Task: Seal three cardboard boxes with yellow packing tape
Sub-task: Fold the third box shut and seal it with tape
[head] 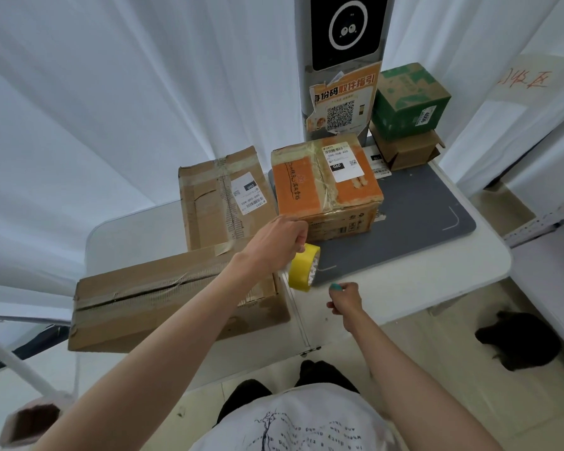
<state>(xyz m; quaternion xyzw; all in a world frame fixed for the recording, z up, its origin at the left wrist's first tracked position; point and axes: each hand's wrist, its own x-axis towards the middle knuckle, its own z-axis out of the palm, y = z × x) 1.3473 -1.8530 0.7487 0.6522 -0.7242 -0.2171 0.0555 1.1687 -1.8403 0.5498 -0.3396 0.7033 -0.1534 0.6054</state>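
My left hand (282, 240) grips a roll of yellow packing tape (304, 267) and holds it just above the table, in front of the orange-topped box. My right hand (345, 299) hovers a little below and right of the roll with its fingers curled and nothing in it that I can see. Three cardboard boxes lie on the table: a long brown box (163, 297) at the near left, a flat brown box (222, 196) behind it, and an orange-topped box (326, 187) with a white label in the middle.
A grey mat (430, 213) covers the right part of the white folding table (469, 271). A green box (411, 99) sits on a small brown box (407, 151) at the back right, next to a kiosk pillar (342, 76). White curtains hang behind.
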